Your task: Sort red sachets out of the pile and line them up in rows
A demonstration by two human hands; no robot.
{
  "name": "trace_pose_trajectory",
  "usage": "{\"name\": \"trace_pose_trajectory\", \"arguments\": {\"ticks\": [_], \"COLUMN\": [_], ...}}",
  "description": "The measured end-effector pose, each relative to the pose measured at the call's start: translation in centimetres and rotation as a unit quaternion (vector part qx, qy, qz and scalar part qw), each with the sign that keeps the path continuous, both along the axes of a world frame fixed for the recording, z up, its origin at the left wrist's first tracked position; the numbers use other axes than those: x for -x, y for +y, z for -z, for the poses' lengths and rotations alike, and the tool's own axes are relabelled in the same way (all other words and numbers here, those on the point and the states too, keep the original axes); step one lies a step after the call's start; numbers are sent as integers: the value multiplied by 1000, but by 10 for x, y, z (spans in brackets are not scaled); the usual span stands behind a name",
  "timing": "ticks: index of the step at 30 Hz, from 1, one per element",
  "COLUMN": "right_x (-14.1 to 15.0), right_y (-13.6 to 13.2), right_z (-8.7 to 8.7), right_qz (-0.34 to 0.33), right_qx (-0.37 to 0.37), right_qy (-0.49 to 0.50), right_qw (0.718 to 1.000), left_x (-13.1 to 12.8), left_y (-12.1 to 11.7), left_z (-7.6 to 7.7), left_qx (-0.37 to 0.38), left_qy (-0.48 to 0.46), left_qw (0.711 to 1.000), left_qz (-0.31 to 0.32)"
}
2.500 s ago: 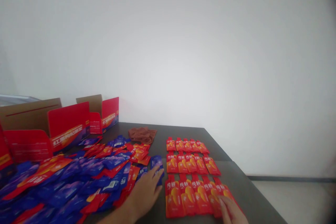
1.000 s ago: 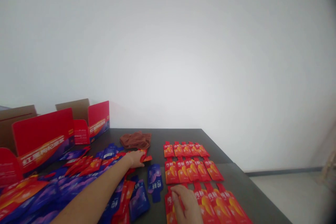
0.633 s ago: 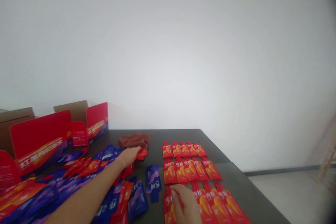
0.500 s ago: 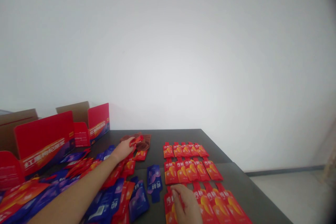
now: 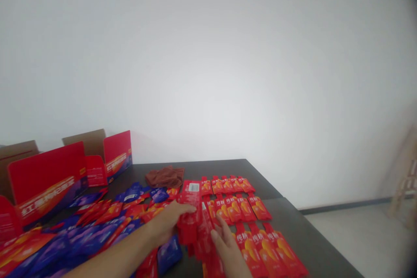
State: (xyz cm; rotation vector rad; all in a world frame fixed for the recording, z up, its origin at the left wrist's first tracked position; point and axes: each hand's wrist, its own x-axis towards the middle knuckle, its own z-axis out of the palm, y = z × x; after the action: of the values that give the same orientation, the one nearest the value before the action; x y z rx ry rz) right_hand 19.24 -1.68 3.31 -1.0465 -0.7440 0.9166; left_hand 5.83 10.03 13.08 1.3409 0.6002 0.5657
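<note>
My left hand [image 5: 176, 221] is closed on red pouches [image 5: 192, 193], whose plain back with a white barcode label faces me; a few seem to overlap, but blur hides how many. Close beside it, my right hand [image 5: 226, 241] has its thumb and fingers closed at the edge of another red pouch [image 5: 205, 230]. Both hands are over the near end of the laid-out red and orange pouches [image 5: 249, 247], which lie in three rows, face up, spouts pointing away. A blue pouch [image 5: 169, 254] lies under and beside my left wrist.
To the left spreads a mixed heap of blue and red pouches [image 5: 94, 234]. Behind it stand two open red cartons [image 5: 48, 182] [image 5: 117, 156]. A crumpled brown cloth [image 5: 166, 177] lies at the back of the dark table [image 5: 215, 165], against a white wall.
My left hand has come back from beside the cloth toward the right, bringing red pouches. My right hand has moved slightly up to meet it. The view has shifted a little.
</note>
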Motion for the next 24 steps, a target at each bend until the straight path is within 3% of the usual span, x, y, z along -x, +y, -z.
{"name": "trace_pose_trajectory", "arguments": {"ticks": [3,6,10,12,14,15,16,20,24], "right_x": [7,17,21,19,17,16,15,12,8], "right_y": [-8,-9,-5,-5,-6,-6,-6,-4,-5], "right_z": [-12,-14,-15,-17,-20,-22,-23,-27,-33], "right_qz": [-80,-89,-48,-23,7,22,35,79,128], "right_qx": [8,9,26,43,53,54,52,33,48], "right_qy": [73,116,139,136,145,151,158,189,206], "right_qw": [994,989,989,989,988,987,986,978,969], "left_x": [-16,-22,-18,-15,-14,-14,-15,-20,-27], "left_y": [-26,-33,-24,-4,27,47,67,133,155], "left_z": [0,-2,2,7,14,17,21,41,67], "left_qx": [24,17,13,-39,-149,-223,-249,-310,-353], "left_qy": [-16,-1,13,33,102,163,202,347,473], "left_qw": [998,996,987,984,977,960,947,878,795], "left_qz": [49,91,158,170,113,48,4,-108,-139]}}
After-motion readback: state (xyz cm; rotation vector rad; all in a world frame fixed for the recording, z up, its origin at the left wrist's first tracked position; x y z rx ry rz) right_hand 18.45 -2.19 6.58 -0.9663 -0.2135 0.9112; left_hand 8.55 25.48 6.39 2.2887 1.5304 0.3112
